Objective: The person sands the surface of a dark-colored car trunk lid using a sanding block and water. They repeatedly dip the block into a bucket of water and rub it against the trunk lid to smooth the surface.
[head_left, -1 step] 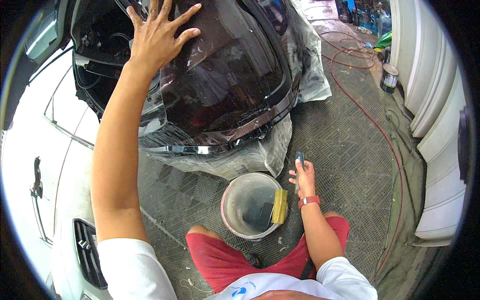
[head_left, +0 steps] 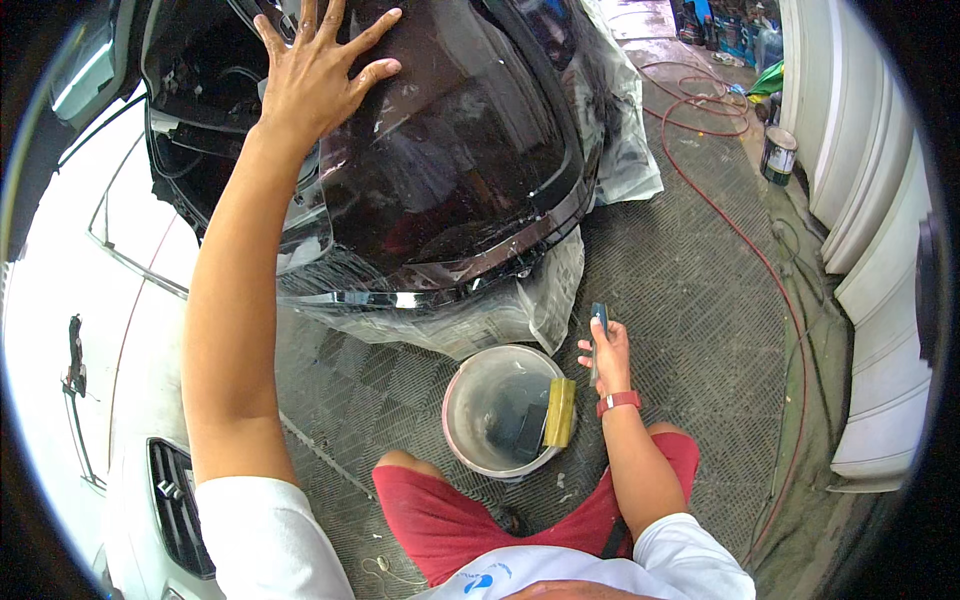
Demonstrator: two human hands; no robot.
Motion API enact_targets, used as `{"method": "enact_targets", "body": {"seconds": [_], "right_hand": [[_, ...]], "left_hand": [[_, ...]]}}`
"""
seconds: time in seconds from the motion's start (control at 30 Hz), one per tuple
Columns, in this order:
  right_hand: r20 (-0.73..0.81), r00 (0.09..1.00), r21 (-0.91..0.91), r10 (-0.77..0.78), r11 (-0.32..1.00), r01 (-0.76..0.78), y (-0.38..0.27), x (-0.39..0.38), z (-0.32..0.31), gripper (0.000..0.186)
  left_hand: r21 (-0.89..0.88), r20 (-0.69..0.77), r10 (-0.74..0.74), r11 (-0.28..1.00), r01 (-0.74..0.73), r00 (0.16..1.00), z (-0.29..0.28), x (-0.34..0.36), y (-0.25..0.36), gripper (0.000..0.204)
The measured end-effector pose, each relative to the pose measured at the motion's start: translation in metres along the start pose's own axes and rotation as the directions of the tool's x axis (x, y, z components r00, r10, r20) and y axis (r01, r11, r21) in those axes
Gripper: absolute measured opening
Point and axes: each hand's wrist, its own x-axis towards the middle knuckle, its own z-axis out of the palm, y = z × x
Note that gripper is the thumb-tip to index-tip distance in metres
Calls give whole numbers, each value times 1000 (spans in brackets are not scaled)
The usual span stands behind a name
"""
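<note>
My left hand (head_left: 315, 75) lies on the glossy dark car panel (head_left: 450, 150), fingers spread, at the upper left of centre. My right hand (head_left: 608, 352) holds a flat dark-blue or black tool (head_left: 600, 315) upright, just right of a pale bucket (head_left: 457, 405) on the floor. A yellow block (head_left: 560, 410) rests on the bucket's right rim, and a black pad (head_left: 528, 436) sits inside it. Crumpled translucent masking sheet (head_left: 545, 290) skirts the lower and right edges of the panel.
A white car body (head_left: 80, 260) fills the left. A red hose (head_left: 727, 220) runs over the textured floor (head_left: 680, 260) at the right, near a can (head_left: 778, 155) and a white panelled wall (head_left: 880, 340). Assorted items (head_left: 735, 35) are piled at the top right.
</note>
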Motion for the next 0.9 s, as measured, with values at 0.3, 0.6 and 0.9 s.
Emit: {"method": "enact_targets", "body": {"seconds": [0.3, 0.6, 0.9], "right_hand": [[-4, 1000, 18, 5, 1000, -5, 2, 6, -1, 46], [-9, 974, -80, -228, 971, 226, 1, 4, 1, 38], [146, 588, -385, -796, 501, 775, -127, -55, 78, 30]], "left_hand": [[-74, 9, 37, 997, -36, 999, -7, -9, 12, 68], [-114, 58, 23, 993, -17, 998, -22, -12, 24, 69], [-245, 59, -39, 968, 52, 998, -15, -35, 29, 71]]}}
